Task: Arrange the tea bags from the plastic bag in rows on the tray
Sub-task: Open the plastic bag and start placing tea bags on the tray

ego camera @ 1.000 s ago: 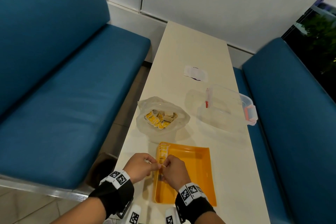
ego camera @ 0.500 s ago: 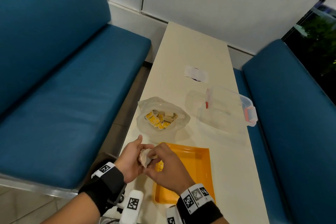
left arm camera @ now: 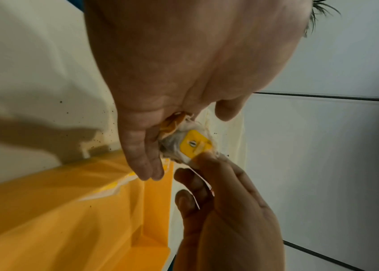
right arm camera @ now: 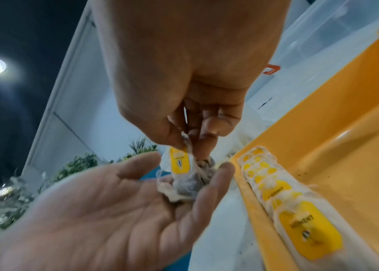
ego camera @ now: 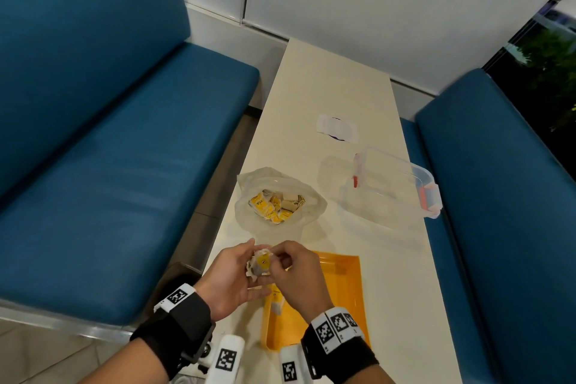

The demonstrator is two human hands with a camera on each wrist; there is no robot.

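Note:
My left hand (ego camera: pixel 240 268) lies palm up just left of the orange tray (ego camera: pixel 346 287), with a crumpled clump of tea bags (right arm camera: pixel 188 185) resting on its loosely cupped fingers. My right hand (ego camera: pixel 290 268) pinches one tea bag (ego camera: pixel 261 262) from that clump by its yellow tag (left arm camera: pixel 194 144). A row of tea bags (right arm camera: pixel 276 194) lies along the tray's left wall; part of it shows below my hands (ego camera: pixel 276 299). The plastic bag (ego camera: pixel 299 221) sits open beyond the tray, with several tea bags (ego camera: pixel 274 206) inside.
A clear lidded container (ego camera: pixel 396 187) stands to the right of the plastic bag. A white slip of paper (ego camera: pixel 336 128) lies farther back on the narrow cream table (ego camera: pixel 327 87). Blue benches (ego camera: pixel 109 165) flank both sides. Dark crumbs (right arm camera: pixel 300 174) dot the tray floor.
Both hands rose from the tray's left wall. My left hand turned palm up with the clump on it, and my right hand took hold of one bag's tag.

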